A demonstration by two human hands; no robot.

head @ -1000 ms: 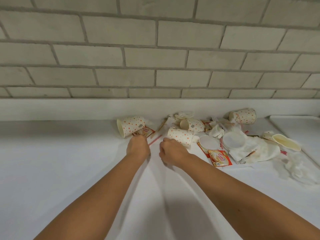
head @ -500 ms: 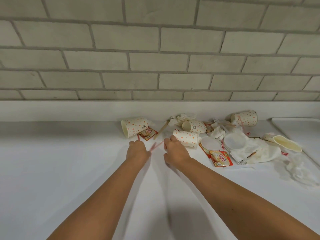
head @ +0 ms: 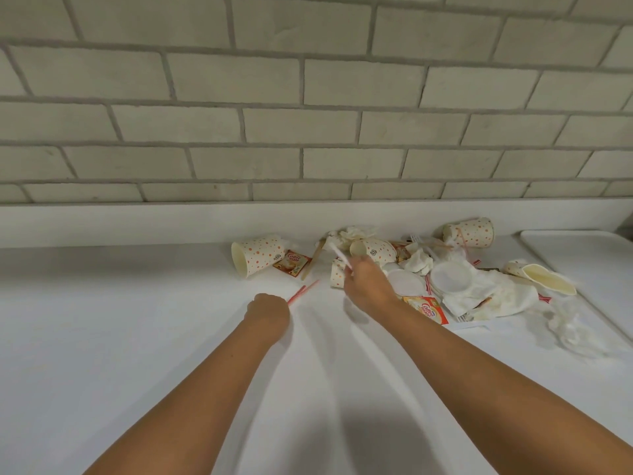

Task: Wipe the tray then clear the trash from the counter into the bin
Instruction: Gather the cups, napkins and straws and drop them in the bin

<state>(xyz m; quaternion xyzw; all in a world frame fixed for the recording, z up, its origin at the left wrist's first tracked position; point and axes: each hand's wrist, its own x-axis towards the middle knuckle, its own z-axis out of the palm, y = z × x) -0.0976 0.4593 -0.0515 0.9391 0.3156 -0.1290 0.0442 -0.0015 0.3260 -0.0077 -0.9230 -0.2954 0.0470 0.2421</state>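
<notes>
Trash lies heaped on the white counter [head: 137, 320] against the back ledge: polka-dot paper cups [head: 258, 255] on their sides, creamer sachets [head: 428, 308], round white lids [head: 450, 275] and crumpled napkins [head: 486, 296]. My left hand [head: 269, 313] is a fist on the counter with thin red straws [head: 301, 291] sticking out of it toward the pile. My right hand [head: 368, 286] is raised over a tipped cup [head: 337, 274] and pinches a thin white plastic stick [head: 339, 253]. The white tray [head: 582, 255] sits at the far right. No bin is in view.
A grey brick wall rises behind a low white ledge [head: 137, 224]. A crushed cup [head: 541, 277] and a clear plastic wrapper [head: 572, 327] lie by the tray's near edge. A wooden stirrer [head: 313, 260] leans beside the left sachet [head: 292, 262].
My left hand pulled back from the sachet with the red straws in its fist. My right hand moved right and up into the pile and lifted a white stick.
</notes>
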